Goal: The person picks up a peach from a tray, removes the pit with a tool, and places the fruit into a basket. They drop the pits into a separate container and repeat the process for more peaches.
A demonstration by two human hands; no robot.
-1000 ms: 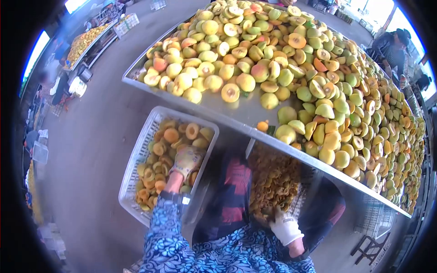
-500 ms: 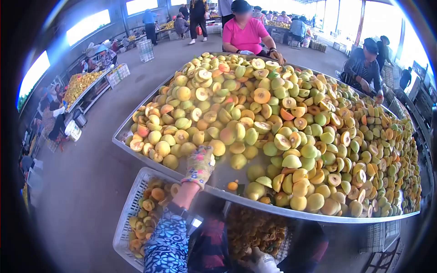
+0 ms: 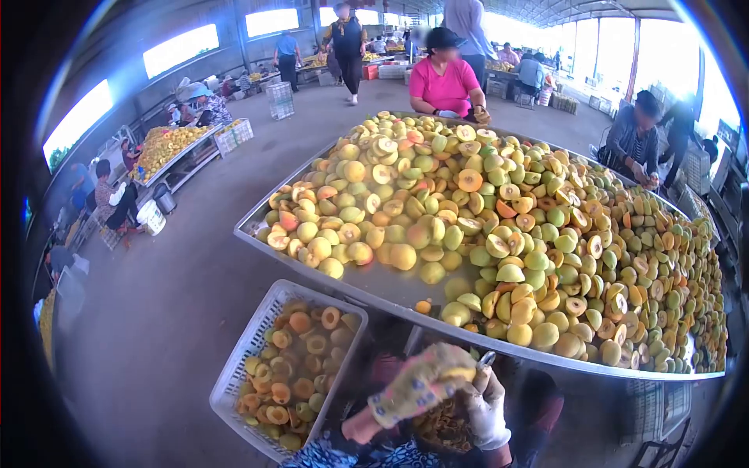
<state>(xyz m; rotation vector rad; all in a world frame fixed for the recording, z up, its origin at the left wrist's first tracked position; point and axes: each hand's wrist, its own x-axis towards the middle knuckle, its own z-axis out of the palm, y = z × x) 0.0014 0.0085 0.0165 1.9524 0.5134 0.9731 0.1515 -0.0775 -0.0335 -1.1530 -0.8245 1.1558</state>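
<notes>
My left hand (image 3: 421,384), in a flower-patterned glove, is closed around a yellow peach half (image 3: 466,374), mostly covered by the fingers. Right against it, my right hand (image 3: 487,412) in a white glove grips a small tool with a metal loop (image 3: 487,359) at its top end. Both hands meet in front of the metal table (image 3: 382,282), close under its near edge. Halved yellow-green peaches (image 3: 538,261) are heaped on that table, many with the stone showing. Below my hands, a container of brown scraps (image 3: 445,427) is partly hidden.
A white plastic basket (image 3: 226,378) holding pitted halves stands on the floor at left. Across the table is a person in a pink shirt (image 3: 446,87); another person (image 3: 632,139) works at the right side. More fruit tables (image 3: 187,168) and people stand farther back.
My left hand has come back from the fruit on the table to my right hand, carrying a peach half. My right hand has risen with the looped tool. The view has shifted.
</notes>
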